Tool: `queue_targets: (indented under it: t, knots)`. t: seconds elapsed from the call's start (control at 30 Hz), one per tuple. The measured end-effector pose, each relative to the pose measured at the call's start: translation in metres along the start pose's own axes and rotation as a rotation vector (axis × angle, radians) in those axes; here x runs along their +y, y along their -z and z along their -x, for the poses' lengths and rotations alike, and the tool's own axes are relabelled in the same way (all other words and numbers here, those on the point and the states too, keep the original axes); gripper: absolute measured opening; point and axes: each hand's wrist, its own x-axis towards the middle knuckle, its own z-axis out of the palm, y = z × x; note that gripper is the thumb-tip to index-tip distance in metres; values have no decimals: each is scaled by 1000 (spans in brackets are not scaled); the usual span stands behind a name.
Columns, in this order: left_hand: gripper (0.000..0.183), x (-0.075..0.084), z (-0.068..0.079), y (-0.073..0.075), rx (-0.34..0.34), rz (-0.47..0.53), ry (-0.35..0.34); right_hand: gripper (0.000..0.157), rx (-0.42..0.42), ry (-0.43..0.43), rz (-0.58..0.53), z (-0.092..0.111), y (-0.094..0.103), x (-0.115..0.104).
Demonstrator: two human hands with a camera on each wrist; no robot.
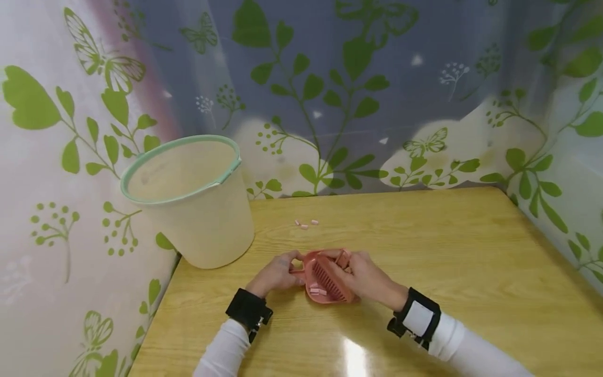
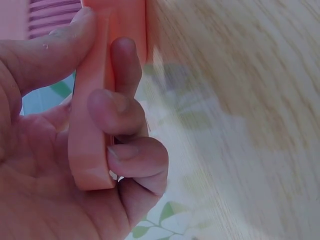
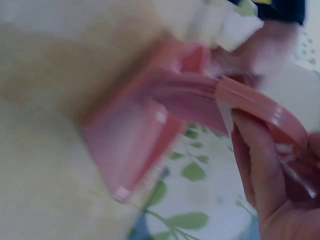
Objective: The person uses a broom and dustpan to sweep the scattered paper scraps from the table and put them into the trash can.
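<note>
My left hand [image 1: 278,272] grips the handle [image 2: 90,142] of a small pink dustpan [image 1: 309,285], its fingers curled round it in the left wrist view. In my right hand [image 1: 369,277] is a matching pink brush [image 3: 260,102], its bristles [image 1: 328,278] over the pan in the head view. A few small pale pink pieces [image 1: 317,291] lie inside the dustpan near the left hand. In the blurred right wrist view, one pale piece [image 3: 121,194] shows at the pan's front edge. Three more pieces [image 1: 304,226] lie on the table beyond the pan.
A cream bucket [image 1: 207,225] with a green rim stands at the table's back left. The wooden table [image 1: 447,251] extends to the right. Behind it and along both sides hangs a curtain [image 1: 282,152] printed with leaves and butterflies.
</note>
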Motion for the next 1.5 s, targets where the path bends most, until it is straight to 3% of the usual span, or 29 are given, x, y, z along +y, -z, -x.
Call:
queue_targets:
  t: [0.07, 0.17, 0.23, 0.3, 0.33, 0.47, 0.57, 0.67, 0.77, 1.03, 1.17, 1.33, 1.5]
  knots:
    - [51, 1, 0, 1, -4, 1, 0, 16, -27, 23, -37, -11, 13, -4]
    - [52, 2, 1, 3, -1, 19, 5, 31, 0, 63, -15, -37, 37, -4]
    - [52, 2, 2, 4, 1, 29, 10, 27, 59, 76, 41, -57, 49, 5]
    - [52, 2, 2, 4, 1, 28, 6, 10, 120, 92, 128, -75, 55, 19]
    - [51, 1, 2, 4, 1, 29, 2, 8, 142, 96, 153, -84, 56, 28]
    - [51, -2, 3, 0, 1, 55, -14, 26, 214, 125, 255, -108, 44, 66]
    - [51, -2, 5, -3, -1, 67, -9, 23, 222, 130, 289, -117, 30, 91]
    - [52, -1, 6, -6, 2, 53, 5, 22, 168, 100, 265, -118, 25, 108]
    - [53, 0, 5, -7, 5, 43, 15, 20, 88, 58, 232, -112, 32, 117]
    - [53, -1, 4, -3, 7, 47, 36, 16, -131, 91, 183, -79, 88, 122]
    - [53, -2, 4, -2, -1, 34, 41, 17, -122, 41, 128, -65, 109, 119]
    - [52, -2, 5, 1, 12, 3, 50, 20, -28, 40, 50, -70, 91, 118]
    - [53, 1, 4, -2, -1, 13, 30, 18, -79, 75, 22, -75, 65, 119]
